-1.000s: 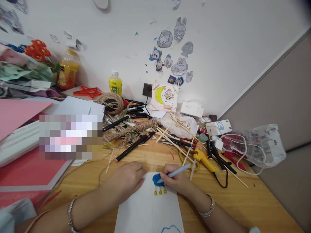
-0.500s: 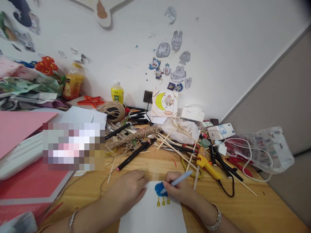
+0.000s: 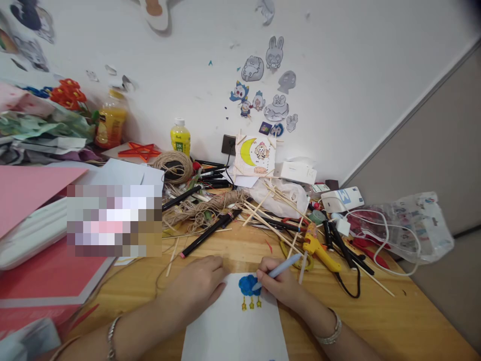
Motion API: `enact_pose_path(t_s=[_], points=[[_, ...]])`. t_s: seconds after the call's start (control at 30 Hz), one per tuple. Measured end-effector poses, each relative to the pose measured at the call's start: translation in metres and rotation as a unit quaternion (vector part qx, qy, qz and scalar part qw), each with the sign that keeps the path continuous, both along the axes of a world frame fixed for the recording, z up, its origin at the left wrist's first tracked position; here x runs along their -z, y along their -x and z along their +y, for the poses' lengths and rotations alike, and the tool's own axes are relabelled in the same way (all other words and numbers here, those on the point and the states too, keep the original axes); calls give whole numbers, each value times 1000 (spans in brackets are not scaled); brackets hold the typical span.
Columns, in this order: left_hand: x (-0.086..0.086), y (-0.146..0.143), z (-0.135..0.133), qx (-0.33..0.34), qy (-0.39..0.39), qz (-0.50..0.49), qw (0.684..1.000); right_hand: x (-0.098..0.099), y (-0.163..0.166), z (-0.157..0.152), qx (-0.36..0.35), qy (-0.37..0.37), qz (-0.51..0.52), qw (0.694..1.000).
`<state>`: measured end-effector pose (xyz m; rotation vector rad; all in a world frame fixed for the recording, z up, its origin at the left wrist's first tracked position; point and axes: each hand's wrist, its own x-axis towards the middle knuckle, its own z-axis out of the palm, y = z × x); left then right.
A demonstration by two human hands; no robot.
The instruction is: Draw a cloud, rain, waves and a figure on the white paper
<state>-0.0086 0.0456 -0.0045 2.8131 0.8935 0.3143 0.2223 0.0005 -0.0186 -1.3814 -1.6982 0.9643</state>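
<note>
Paper (image 3: 229, 333): near middle of the wooden table (image 3: 398, 321), blue cloud (image 3: 247, 285) and yellow stars (image 3: 251, 305) toward its far end
Right hand (image 3: 281, 285): fingers grasping a pale blue pen (image 3: 284, 266), tip at the cloud
Left hand (image 3: 199, 283): fingers released, loosely bent, resting over the paper's left edge

Your pen (image 3: 282, 266) looks like smooth plastic, your paper (image 3: 235, 331) matt, your desk (image 3: 391, 321) smooth, faintly glossy wood; the twine (image 3: 226, 199) near its back edge is rough.

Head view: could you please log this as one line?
right grip: pen held, tip at blue cloud | left grip: at left edge of paper
</note>
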Motion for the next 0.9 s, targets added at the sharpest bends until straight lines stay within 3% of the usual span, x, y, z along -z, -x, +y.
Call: enact_pose_path(t_s=[0.5, 0.9], points=[[-1, -1, 1, 5, 13, -11, 1000, -3, 0, 1, -29, -21, -34, 999], [-3, -1, 1, -1, 6, 15, 1000, 1, -4, 1, -13, -10, -19, 1000]])
